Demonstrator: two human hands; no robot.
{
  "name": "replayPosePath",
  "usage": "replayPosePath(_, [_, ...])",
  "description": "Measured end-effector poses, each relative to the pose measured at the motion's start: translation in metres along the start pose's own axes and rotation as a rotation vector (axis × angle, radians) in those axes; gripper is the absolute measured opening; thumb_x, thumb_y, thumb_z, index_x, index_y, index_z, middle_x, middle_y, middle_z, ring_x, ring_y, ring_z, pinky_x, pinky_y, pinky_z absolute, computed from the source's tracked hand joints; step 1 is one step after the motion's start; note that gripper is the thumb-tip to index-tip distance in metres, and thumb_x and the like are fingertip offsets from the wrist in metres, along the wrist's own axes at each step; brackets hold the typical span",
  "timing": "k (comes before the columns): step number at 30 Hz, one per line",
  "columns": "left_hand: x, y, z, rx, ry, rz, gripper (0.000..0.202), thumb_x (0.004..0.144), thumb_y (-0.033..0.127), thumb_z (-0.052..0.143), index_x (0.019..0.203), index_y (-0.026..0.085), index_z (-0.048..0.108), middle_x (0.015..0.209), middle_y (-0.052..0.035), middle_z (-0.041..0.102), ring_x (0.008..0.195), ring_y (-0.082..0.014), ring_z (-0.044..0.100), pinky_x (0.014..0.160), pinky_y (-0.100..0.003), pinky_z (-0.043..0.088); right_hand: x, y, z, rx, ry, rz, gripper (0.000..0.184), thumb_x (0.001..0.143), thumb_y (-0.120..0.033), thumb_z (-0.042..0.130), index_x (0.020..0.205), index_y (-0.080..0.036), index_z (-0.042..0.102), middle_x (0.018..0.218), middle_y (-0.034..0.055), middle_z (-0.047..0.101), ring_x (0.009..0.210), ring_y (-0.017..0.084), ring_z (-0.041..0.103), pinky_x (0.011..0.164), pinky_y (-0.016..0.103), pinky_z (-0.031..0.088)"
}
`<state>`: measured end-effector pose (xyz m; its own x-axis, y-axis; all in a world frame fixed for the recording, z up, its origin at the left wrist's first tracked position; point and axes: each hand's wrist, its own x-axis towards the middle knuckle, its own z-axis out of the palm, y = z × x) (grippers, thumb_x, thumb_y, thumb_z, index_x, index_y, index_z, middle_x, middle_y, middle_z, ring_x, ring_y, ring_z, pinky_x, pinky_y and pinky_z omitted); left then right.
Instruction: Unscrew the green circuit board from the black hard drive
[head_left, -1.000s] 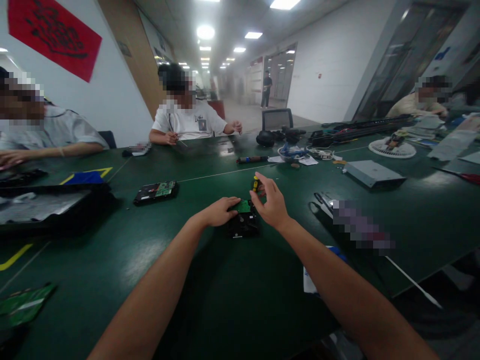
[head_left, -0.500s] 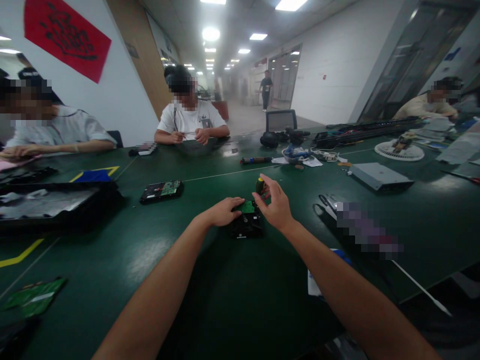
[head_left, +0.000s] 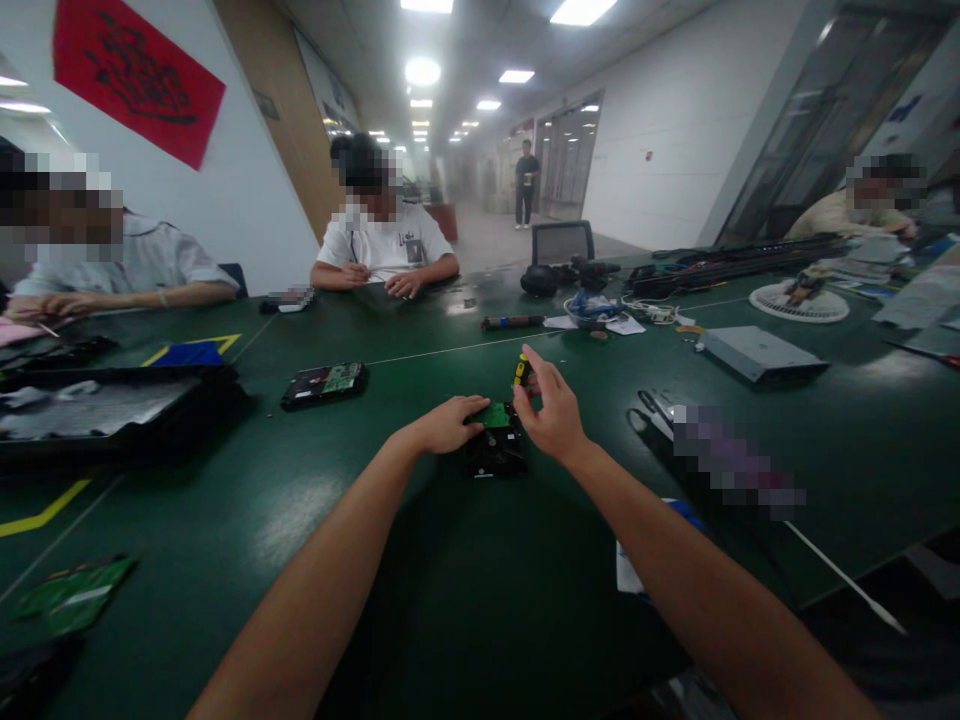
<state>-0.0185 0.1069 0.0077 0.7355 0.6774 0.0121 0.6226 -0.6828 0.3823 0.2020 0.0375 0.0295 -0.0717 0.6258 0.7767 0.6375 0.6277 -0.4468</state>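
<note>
On the green table in front of me lies a black hard drive [head_left: 493, 458] with a green circuit board showing at its far end. My left hand [head_left: 448, 424] grips its left side, with the fingers over the board's edge. A screwdriver [head_left: 522, 371] with a yellow and black handle stands roughly upright at the drive's far right corner. My right hand [head_left: 553, 408] has its fingers closed around that handle. The screwdriver's tip is hidden behind my hand.
Another hard drive [head_left: 324, 384] lies to the left, beyond a loose green circuit board [head_left: 79, 592]. A black tray [head_left: 112, 425] stands at the left. To the right are a grey metal box [head_left: 763, 353] and a white fan part [head_left: 799, 300]. Other people sit around the table.
The screwdriver handle has turned in my right hand and shows more yellow. My right hand has shifted slightly right. My left hand and the hard drive stay about where they were.
</note>
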Motion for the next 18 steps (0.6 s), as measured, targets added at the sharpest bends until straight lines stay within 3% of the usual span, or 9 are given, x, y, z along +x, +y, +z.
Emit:
replayPosePath(5, [-0.0002,0.0003,-0.0004,-0.001,-0.002,-0.006,0.061,0.093,0.034,0.051,0.150,0.015,0.042,0.156,-0.0118,0.043,0.145,-0.0252,0.040,0.122,-0.040,0.027,-0.0008,0.0031,0.0017,0.015,0.015,0.028,0.059,0.095,-0.032,0.058,0.150,-0.029,0.037,0.115,0.0097,0.059,0.088,0.022,0.064,0.072,0.039,0.063])
replayPosePath(11, [-0.0003,0.0002,-0.0010,0.003,-0.007,-0.002,0.062,0.093,0.035,0.051,0.151,0.016,0.041,0.158,-0.0112,0.042,0.146,-0.0251,0.038,0.122,-0.040,0.026,-0.0013,0.0030,0.0023,0.014,0.013,0.006,0.059,0.096,-0.029,0.054,0.151,-0.030,0.035,0.116,0.0097,0.061,0.091,0.023,0.065,0.082,0.044,0.062])
replayPosePath(15, [0.0004,-0.0010,-0.0001,-0.002,-0.003,0.000,0.062,0.093,0.034,0.051,0.151,0.015,0.041,0.157,-0.0115,0.042,0.146,-0.0254,0.039,0.122,-0.040,0.027,-0.0013,0.0027,0.0020,0.008,0.017,0.019,0.057,0.095,-0.032,0.057,0.149,-0.030,0.038,0.119,0.0105,0.060,0.091,0.023,0.065,0.075,0.042,0.063])
replayPosePath(18, [0.0003,-0.0012,0.0000,-0.006,-0.003,0.000,0.061,0.093,0.035,0.051,0.151,0.016,0.042,0.157,-0.0112,0.043,0.146,-0.0257,0.039,0.122,-0.040,0.027,-0.0011,0.0020,0.0013,0.007,0.011,0.009,0.056,0.095,-0.032,0.057,0.148,-0.030,0.039,0.120,0.0103,0.060,0.094,0.024,0.065,0.078,0.043,0.063])
